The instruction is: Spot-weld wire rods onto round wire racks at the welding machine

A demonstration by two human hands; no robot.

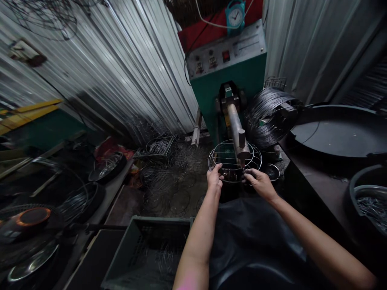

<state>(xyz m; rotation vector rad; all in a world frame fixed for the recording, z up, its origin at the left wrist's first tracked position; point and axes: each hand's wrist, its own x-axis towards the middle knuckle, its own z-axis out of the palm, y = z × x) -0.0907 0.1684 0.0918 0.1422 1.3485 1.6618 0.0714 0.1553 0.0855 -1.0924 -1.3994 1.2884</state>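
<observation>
A round wire rack (225, 147) with bright rings and cross wires sits at the arm of a green welding machine (238, 133). My left hand (215, 176) is closed on the rack's near left rim. At the near right, my right hand (255, 180) pinches close under the arm's pointed tip. What lies between its fingers is too small to make out. The machine's tip comes down just beside the right fingertips, at the rack's near edge.
A coil of wire (273, 117) stands right of the machine, beside a big shallow pan (335, 131). A tub of metal pieces (373, 201) is at far right. A green crate (148, 253) with wire parts stands lower left. Loose wire rings (178, 197) cover the floor.
</observation>
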